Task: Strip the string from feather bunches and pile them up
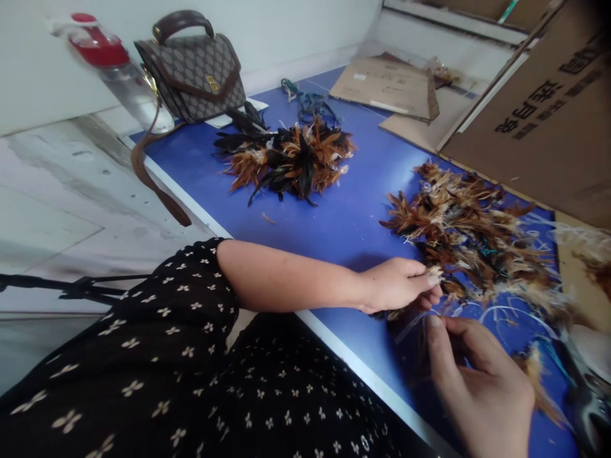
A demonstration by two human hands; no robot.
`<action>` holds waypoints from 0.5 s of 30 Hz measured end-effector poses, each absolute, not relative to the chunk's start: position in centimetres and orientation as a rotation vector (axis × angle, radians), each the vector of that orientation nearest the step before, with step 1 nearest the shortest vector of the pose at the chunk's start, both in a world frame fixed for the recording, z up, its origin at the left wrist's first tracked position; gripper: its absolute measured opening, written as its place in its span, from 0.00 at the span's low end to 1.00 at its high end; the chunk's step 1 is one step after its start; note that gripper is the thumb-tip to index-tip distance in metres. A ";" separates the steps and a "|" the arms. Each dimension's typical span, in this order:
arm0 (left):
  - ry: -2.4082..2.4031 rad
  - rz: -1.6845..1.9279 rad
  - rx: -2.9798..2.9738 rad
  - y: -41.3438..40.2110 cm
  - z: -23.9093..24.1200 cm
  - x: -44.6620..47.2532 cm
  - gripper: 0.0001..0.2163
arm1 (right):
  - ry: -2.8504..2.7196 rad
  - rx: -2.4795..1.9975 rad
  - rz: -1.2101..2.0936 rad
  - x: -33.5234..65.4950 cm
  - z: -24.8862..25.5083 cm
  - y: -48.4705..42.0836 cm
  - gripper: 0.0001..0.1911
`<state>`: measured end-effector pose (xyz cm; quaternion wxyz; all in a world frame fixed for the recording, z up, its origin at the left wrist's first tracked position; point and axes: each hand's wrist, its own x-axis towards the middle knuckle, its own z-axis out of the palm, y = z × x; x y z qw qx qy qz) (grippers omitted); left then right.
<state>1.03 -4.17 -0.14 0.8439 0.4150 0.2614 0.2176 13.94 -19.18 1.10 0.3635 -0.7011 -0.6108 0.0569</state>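
Observation:
My left hand [401, 286] is closed around a small bunch of feathers, whose pale quill ends [434, 275] poke out past the thumb; the rest is mostly hidden under the palm. Close in front, my right hand [480, 381] pinches thumb and forefinger together on what looks like a thin pale string [433, 312]. Just beyond both hands lies a large heap of brown and tan feathers [468, 216] with white strings among them. A loop of white string [515, 310] curves over the table to the right.
On the blue table [305, 222] a pile of black and rust feathers [296, 159] lies farther back. Behind it stand a patterned handbag [195, 76] and a red-capped bottle [119, 70]. Flattened cardboard [386, 86] and a big carton [539, 114] border the right. A dark tool [589, 407] sits lower right.

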 end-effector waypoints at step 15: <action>0.505 0.448 1.005 -5.5 -1.6 1.1 0.09 | -1.514 -1.926 0.071 14.2 -1.2 -17.7 0.20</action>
